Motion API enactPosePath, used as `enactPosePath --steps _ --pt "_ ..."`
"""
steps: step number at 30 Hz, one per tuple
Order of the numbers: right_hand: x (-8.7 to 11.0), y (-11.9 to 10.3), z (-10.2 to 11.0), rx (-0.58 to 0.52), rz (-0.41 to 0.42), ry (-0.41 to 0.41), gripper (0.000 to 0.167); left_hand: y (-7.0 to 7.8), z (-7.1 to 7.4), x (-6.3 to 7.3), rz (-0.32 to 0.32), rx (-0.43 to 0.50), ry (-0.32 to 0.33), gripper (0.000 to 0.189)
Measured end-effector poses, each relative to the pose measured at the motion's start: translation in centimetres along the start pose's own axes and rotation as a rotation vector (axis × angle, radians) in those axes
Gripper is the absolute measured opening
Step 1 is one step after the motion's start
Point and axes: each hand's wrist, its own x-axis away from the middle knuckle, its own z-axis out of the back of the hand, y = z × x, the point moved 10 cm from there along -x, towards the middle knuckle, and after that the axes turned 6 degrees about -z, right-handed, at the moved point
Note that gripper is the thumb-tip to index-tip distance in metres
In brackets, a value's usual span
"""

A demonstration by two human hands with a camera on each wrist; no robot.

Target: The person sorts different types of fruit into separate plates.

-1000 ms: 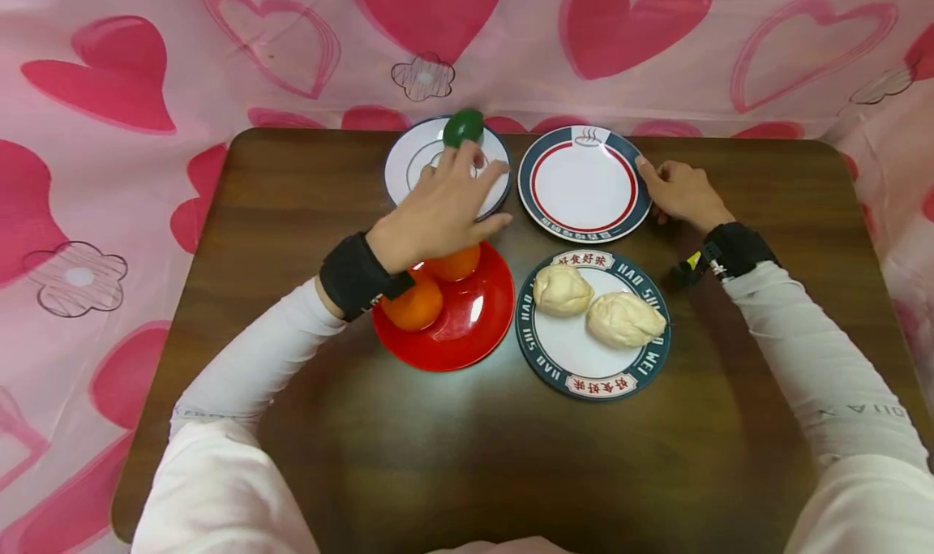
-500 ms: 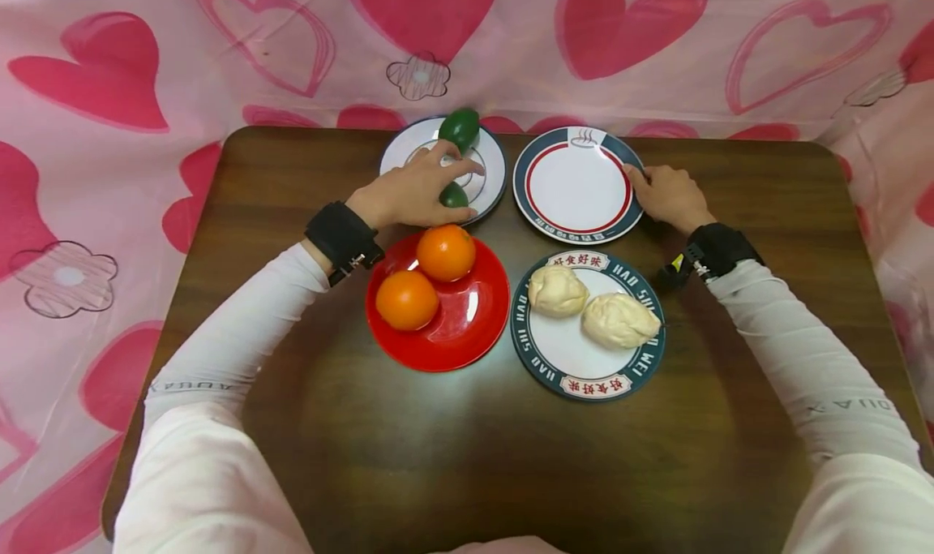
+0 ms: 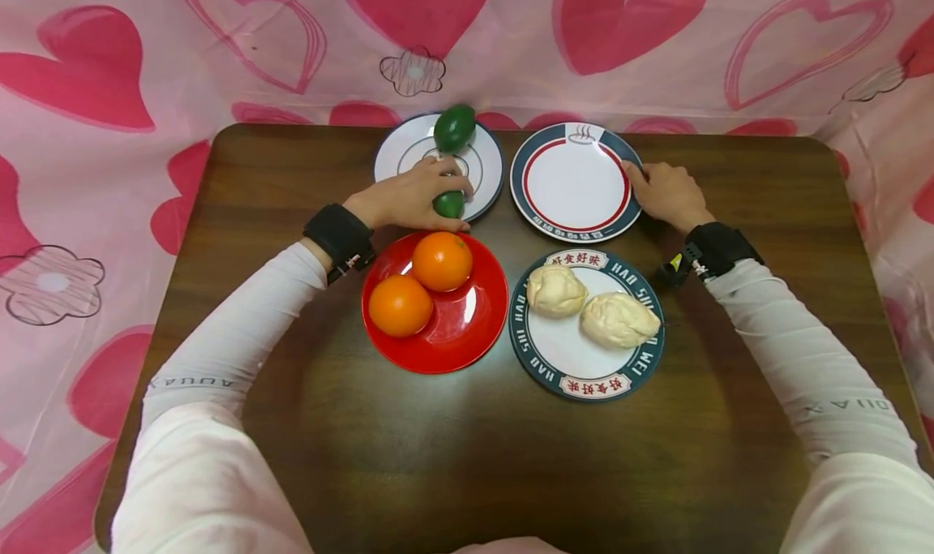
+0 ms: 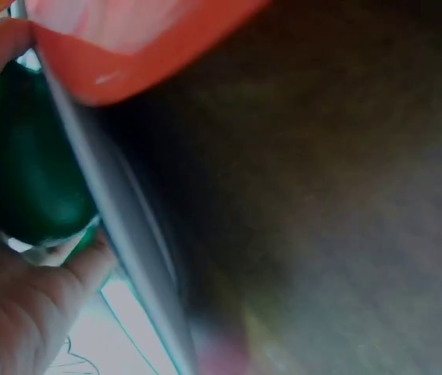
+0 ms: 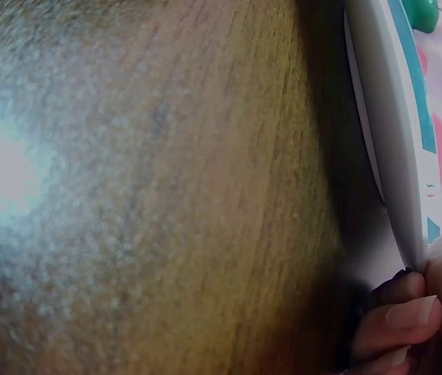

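Note:
In the head view my left hand (image 3: 419, 195) curls round a glossy dark green avocado (image 3: 448, 205) at the near side of a white plate (image 3: 492, 161) with dark rings. The left wrist view shows that avocado (image 4: 37, 160) between thumb and fingers, beside the plate's edge. A second avocado (image 3: 455, 129) lies at the plate's far rim. My right hand (image 3: 667, 193) pinches the right rim of a white plate (image 3: 576, 185) with a blue border and red ring. Its thumb is on top, and fingers curl under the rim (image 5: 408, 180) in the right wrist view.
A red plate (image 3: 467, 335) with two oranges (image 3: 441, 262) sits nearest the left hand, in front of the avocado plate. To its right, a dark-bordered plate (image 3: 540, 363) bears two cream-coloured, folded bun-like things (image 3: 620, 320). A pink heart-patterned cloth (image 3: 511, 51) hangs behind the wooden table (image 3: 467, 465).
My left hand has moved from over the plate's middle toward its near side and has closed round the nearer avocado. The right hand stays at its plate's rim.

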Motion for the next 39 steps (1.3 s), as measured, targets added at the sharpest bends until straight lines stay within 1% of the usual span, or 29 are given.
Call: enactPosePath --steps 4,7,10,12,16,21,26,28,31,35,39 --pt "0.2 0.2 0.1 0.002 -0.012 0.000 0.079 0.1 -0.1 -0.2 -0.027 0.003 0.017 0.057" --pt "0.3 0.2 0.2 0.002 -0.016 0.004 0.078 0.4 0.1 -0.4 -0.052 0.001 0.025 0.054" --pt "0.4 0.1 0.2 0.000 -0.016 0.005 0.078 0.8 0.6 -0.7 -0.068 -0.003 0.037 0.050" --pt "0.4 0.1 0.2 0.000 -0.017 0.005 0.078 1.1 1.1 -0.9 -0.063 -0.014 0.043 0.051" --pt "0.4 0.3 0.1 0.004 -0.021 0.006 0.078 1.8 2.3 -1.4 -0.056 -0.070 0.066 0.056" --pt "0.1 0.4 0.1 0.013 -0.027 0.013 0.078 3.8 3.8 -2.7 -0.102 -0.129 0.102 0.051" --pt "0.0 0.2 -0.2 0.020 -0.029 0.016 0.078 6.6 5.2 -4.3 -0.170 -0.192 0.110 0.052" --pt "0.0 0.0 -0.3 0.019 -0.025 0.019 0.077 7.9 5.8 -5.0 -0.213 -0.216 0.120 0.052" --pt "0.1 -0.2 -0.3 0.016 -0.021 0.024 0.078 9.5 6.5 -6.1 -0.250 -0.254 0.121 0.052" --pt "0.1 -0.4 -0.3 0.014 -0.023 0.024 0.078 10.9 7.1 -7.7 -0.264 -0.281 0.107 0.050" --pt "0.2 -0.5 -0.3 0.018 -0.027 0.025 0.078 12.2 7.1 -9.8 -0.271 -0.283 0.103 0.047"
